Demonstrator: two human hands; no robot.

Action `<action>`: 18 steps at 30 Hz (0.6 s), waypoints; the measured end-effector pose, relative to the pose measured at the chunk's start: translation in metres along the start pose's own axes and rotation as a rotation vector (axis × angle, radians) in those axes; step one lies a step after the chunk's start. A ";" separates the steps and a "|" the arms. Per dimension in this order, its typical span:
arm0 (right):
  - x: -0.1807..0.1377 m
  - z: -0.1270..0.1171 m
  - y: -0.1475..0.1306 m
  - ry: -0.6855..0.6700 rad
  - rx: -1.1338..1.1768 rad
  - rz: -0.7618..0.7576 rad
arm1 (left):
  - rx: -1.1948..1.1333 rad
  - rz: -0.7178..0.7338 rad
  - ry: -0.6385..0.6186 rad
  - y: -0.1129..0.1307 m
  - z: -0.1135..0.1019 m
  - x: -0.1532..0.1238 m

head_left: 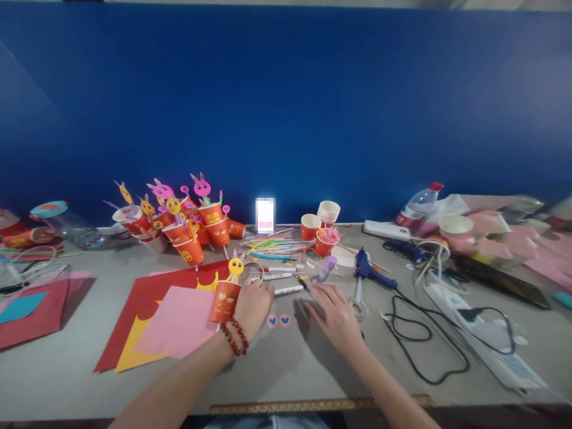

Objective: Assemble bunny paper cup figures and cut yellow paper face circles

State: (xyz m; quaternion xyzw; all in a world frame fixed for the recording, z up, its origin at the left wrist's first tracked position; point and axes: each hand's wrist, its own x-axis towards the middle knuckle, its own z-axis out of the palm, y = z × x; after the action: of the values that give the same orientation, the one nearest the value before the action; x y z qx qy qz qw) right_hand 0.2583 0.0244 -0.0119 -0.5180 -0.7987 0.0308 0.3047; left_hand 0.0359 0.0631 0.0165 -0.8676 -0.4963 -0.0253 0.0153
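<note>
Gripping an orange paper cup (224, 301) at the middle of the grey table (286, 369)

The left hand (253, 307), with a red bead bracelet (235, 337) on its wrist, is wrapped round the cone-shaped cup, which tilts left and carries a round yellow bunny head (236, 266) on a thin stick. Just right of that hand lie two small pink paper discs (278, 321). The right hand (334, 317) lies palm down with its fingers stretched toward a thin dark-tipped tool (302, 284); I cannot tell whether it grips it. Flat sheets of pink, yellow and red paper (172, 325) lie under the cup. Behind stand more orange bunny cups (190, 229) and loose straws (272, 244); to the right lie a blue glue gun (370, 271) and a looping black cord (420, 342).
</note>
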 end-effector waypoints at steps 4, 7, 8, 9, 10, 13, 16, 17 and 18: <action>-0.025 0.011 -0.015 -0.114 0.173 -0.051 | -0.028 -0.038 0.049 0.005 0.004 0.002; -0.032 0.018 -0.025 -0.180 0.181 -0.020 | -0.069 -0.014 0.081 0.008 0.002 -0.004; -0.031 0.020 -0.028 -0.205 0.168 -0.007 | -0.082 0.004 0.082 0.008 0.001 -0.009; -0.029 0.021 -0.030 -0.228 0.150 0.006 | -0.100 0.025 0.079 0.009 0.001 -0.014; -0.026 0.021 -0.033 -0.249 0.131 0.014 | -0.119 0.044 0.074 0.009 0.001 -0.020; -0.017 0.023 -0.038 -0.291 0.068 0.022 | -0.237 0.076 0.056 0.012 0.004 -0.039; -0.010 0.026 -0.041 -0.313 0.023 0.016 | -0.320 0.063 0.024 0.015 0.009 -0.054; -0.009 0.027 -0.041 -0.313 0.017 0.015 | -0.325 0.055 0.012 0.016 0.011 -0.057; -0.008 0.028 -0.042 -0.311 0.014 0.015 | -0.322 0.047 0.000 0.017 0.012 -0.058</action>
State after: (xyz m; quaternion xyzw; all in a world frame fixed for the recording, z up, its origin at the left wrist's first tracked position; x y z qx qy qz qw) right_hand 0.2124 0.0058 -0.0230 -0.5110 -0.8320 0.1185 0.1805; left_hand 0.0216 0.0052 0.0008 -0.8702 -0.4655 -0.1040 -0.1233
